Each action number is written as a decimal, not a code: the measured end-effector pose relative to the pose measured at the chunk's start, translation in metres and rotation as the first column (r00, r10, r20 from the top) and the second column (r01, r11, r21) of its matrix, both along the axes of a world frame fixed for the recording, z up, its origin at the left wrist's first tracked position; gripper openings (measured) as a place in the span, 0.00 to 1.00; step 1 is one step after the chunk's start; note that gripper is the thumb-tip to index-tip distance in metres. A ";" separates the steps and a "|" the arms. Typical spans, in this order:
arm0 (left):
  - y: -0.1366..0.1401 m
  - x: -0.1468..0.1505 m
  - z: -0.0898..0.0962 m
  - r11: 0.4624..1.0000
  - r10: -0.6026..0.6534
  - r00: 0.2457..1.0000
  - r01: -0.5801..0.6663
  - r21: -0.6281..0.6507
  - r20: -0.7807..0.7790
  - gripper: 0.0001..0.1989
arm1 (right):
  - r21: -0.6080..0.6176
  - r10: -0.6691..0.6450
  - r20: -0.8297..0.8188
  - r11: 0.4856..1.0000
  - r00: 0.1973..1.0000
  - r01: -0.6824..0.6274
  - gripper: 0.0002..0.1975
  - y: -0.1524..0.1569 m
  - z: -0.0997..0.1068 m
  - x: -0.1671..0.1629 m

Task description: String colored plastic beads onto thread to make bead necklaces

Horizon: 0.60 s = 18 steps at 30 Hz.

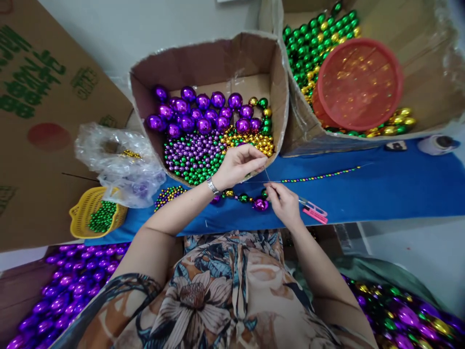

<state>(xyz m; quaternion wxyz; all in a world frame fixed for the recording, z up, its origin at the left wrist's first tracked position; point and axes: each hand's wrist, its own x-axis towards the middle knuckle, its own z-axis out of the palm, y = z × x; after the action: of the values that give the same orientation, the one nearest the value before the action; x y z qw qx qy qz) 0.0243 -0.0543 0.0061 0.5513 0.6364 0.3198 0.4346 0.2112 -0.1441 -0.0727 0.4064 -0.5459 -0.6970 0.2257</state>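
Okay so the left hand [241, 167] is pinching a thin thread [267, 173] by the front rim of the cardboard box [214, 55] with the purple, green and gold beads, and the right hand [285, 201] looks to be pinching that same thread a bit lower, over the blue-covered counter [363, 198]. Off to the right, a skinny strand of tiny beads [319, 175] is stretched across the blue, while a chunkier bead string [260, 204] and a pink tool [315, 215] lie right beside the right hand.
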 end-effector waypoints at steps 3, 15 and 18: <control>0.016 -0.009 -0.007 0.974 0.113 0.971 -0.066 0.217 -0.211 0.16 | -0.024 -0.061 -0.017 0.998 0.998 0.061 0.14 -0.001 0.002 0.003; 0.051 -0.025 -0.049 0.965 0.259 0.945 -0.260 0.021 -0.202 0.22 | 0.061 -0.057 0.161 0.997 0.985 0.048 0.14 -0.013 -0.005 -0.001; 0.034 -0.030 -0.036 0.930 0.205 0.969 -0.150 -0.335 0.136 0.20 | 0.104 -0.016 0.179 0.995 0.984 -0.003 0.13 -0.015 -0.007 -0.003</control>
<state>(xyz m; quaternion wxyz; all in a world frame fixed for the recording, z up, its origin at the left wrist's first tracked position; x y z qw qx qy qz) -0.0060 -0.0203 -0.0301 0.6311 0.4674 0.3950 0.4767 0.2079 -0.1587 -0.0795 0.3708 -0.5444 -0.7397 0.1376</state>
